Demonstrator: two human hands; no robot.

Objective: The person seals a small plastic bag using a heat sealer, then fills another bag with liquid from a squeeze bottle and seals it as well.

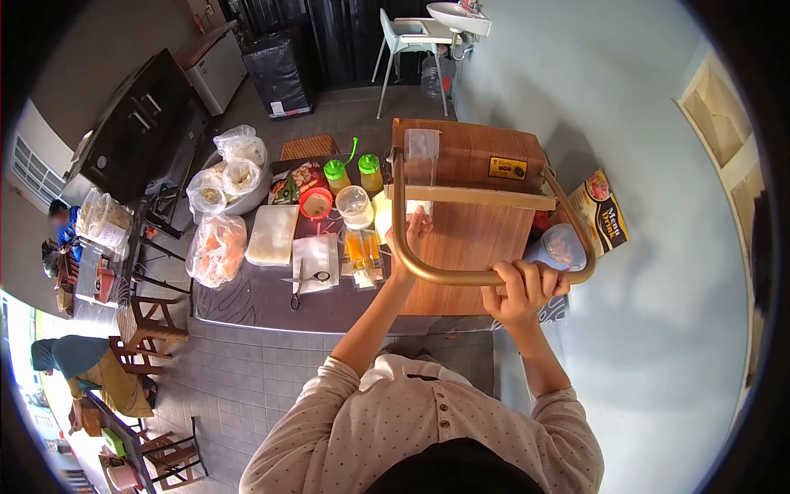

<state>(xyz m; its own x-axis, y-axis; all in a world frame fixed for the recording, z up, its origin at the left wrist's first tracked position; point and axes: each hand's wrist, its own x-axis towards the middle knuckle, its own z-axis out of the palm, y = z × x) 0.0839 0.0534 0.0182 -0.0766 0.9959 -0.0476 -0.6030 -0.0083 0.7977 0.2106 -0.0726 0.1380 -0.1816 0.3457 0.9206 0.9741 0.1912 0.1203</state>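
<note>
A wood-grain plastic sealer with a yellow control label stands on the table, with a gold tubular handle looping toward me. My right hand is wrapped around the front bar of this handle. My left hand reaches under the handle's left side to the sealing edge, its fingers pinched together at a pale, shiny piece that I cannot make out. Left of that hand lie filled yellow-orange sachets. Nearby, scissors rest on a stack of clear plastic sheets.
Green-capped bottles, a white tub and a red bowl crowd the table's back. Bagged food stands left. A blue container and menu box are by the wall. Another person is far left.
</note>
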